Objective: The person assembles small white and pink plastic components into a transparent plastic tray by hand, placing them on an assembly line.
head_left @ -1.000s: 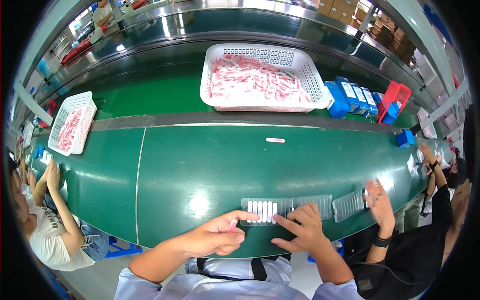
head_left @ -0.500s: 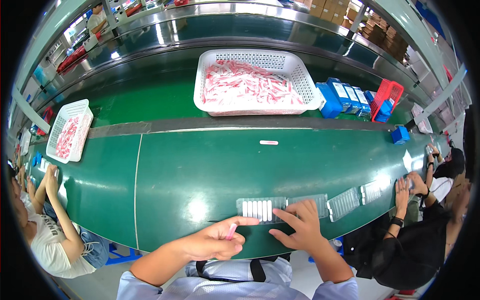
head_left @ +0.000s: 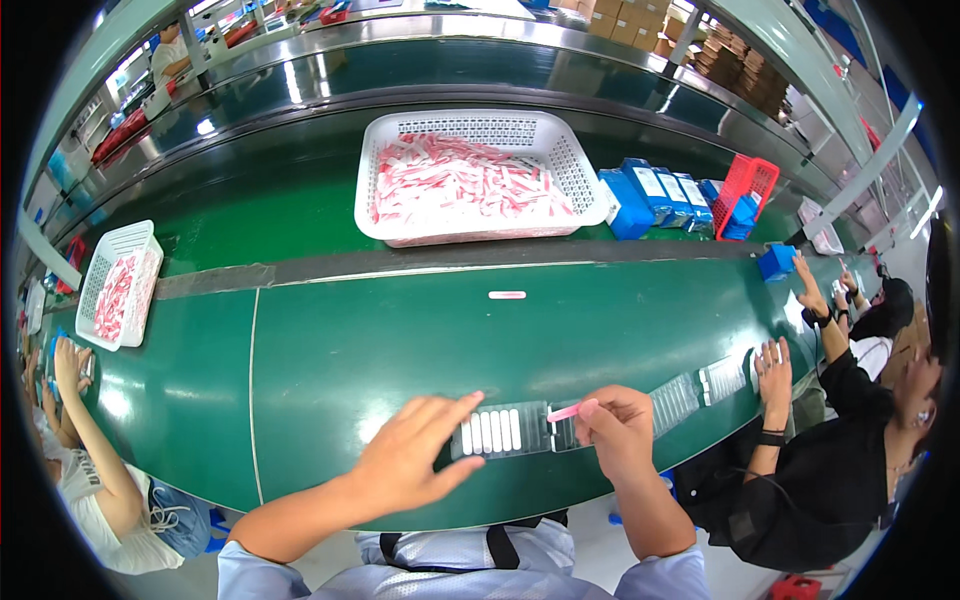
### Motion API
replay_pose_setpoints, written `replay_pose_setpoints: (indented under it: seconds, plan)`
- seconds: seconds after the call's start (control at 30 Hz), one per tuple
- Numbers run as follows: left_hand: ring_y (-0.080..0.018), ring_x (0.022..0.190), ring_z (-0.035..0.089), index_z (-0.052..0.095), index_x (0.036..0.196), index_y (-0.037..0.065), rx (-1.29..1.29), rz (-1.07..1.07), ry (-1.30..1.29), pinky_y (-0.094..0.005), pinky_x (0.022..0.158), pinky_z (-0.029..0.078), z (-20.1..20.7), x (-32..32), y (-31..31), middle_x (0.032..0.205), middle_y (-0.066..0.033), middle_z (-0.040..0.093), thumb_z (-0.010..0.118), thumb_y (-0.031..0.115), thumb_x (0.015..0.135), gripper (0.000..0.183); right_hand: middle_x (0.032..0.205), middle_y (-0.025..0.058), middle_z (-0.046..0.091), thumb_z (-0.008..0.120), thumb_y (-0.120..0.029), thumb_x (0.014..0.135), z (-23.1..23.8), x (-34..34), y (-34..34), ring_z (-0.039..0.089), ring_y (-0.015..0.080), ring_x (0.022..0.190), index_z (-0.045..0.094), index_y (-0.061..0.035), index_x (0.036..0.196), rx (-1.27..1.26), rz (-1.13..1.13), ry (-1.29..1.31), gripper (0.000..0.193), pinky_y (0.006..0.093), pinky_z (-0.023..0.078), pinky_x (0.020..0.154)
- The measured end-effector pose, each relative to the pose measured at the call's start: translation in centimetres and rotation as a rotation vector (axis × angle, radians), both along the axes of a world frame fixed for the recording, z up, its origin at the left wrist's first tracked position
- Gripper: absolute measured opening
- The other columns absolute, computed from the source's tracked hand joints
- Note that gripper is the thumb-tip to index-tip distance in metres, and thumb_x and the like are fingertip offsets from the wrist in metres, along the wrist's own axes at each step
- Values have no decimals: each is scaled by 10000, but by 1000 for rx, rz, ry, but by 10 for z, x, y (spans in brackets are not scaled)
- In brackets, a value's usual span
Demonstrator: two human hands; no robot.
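Note:
A clear plastic tray (head_left: 530, 446) with several white sticks (head_left: 490, 432) in its slots lies near the table's front edge. My left hand (head_left: 415, 445) has its fingers spread, fingertips at that tray's left end, holding nothing. Between thumb and fingers of my right hand (head_left: 622, 425), a slim pink stick (head_left: 565, 412) is pinched, pointing left over a second clear tray (head_left: 565, 434) that the hand partly hides. Further right lie two more clear trays, one ribbed (head_left: 675, 402) and one (head_left: 722, 380) near a co-worker's hand.
A large white basket (head_left: 480, 232) of pink-and-white sticks stands at the back, a smaller one (head_left: 148, 290) at left. Blue boxes (head_left: 655, 195) and a red basket (head_left: 745, 190) sit back right. One stick (head_left: 507, 295) lies mid-table. Co-workers' hands (head_left: 773, 378) work at both sides.
The pink stick in my left hand has gone and my right hand now pinches one. My left fingers have spread; my right fingers have closed. The co-worker at right has reached toward the blue box.

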State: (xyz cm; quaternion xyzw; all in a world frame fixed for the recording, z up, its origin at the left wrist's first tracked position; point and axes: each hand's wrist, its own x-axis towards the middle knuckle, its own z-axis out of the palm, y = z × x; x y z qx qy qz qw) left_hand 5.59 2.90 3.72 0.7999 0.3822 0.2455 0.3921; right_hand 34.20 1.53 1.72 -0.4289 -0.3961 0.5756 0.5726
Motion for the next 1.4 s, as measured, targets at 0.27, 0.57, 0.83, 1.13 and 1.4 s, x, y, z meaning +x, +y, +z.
replay_pose_setpoints:
  seconds: [0.27, 0.57, 0.83, 1.13, 1.4]
  plan:
    - [-318, 1260, 520, 580, 1309, 66, 528, -109, 165, -504, 1038, 409, -12, -8, 18, 1278, -106, 619, 794, 440, 801, 665, 793, 139, 724, 646, 56, 916, 8, -4, 15, 654, 119, 624, 722, 64, 1007, -52, 133, -148, 119, 229, 513, 552]
    - [-222, 577, 618, 539, 629, 85, 260, 228, -563, -331, 545, 463, -48, -30, 15, 626, -76, 630, 500, -116, 582, 211, 794, 151, 724, 642, 42, 928, 19, -8, 36, 658, 132, 624, 705, 76, 1018, -62, 198, -164, 115, 236, 537, 562]
    - [-204, 450, 493, 453, 547, 89, 294, 173, -516, -316, 452, 321, -46, -24, 13, 524, -28, 527, 478, -155, 539, 245, 818, 107, 736, 686, 0, 904, 20, 7, 55, 662, 123, 639, 719, 14, 973, -28, 595, -494, 78, 259, 510, 558]
    - [-223, 540, 569, 546, 614, 74, 325, 247, -487, -338, 519, 418, -58, -22, 18, 607, -50, 597, 488, -160, 600, 241, 730, 109, 664, 788, -283, 816, 33, -19, 69, 656, 335, 693, 613, -120, 1086, 259, 761, -1330, 361, 424, 498, 631]
    - [-206, 673, 644, 585, 784, 49, 477, 317, -466, -304, 618, 500, -50, -21, 21, 752, -102, 646, 506, -195, 719, 265, 603, 1, 428, 842, -251, 789, 18, -2, 81, 435, 177, 518, 599, -112, 1141, 273, 664, -1117, 449, 336, 348, 512]
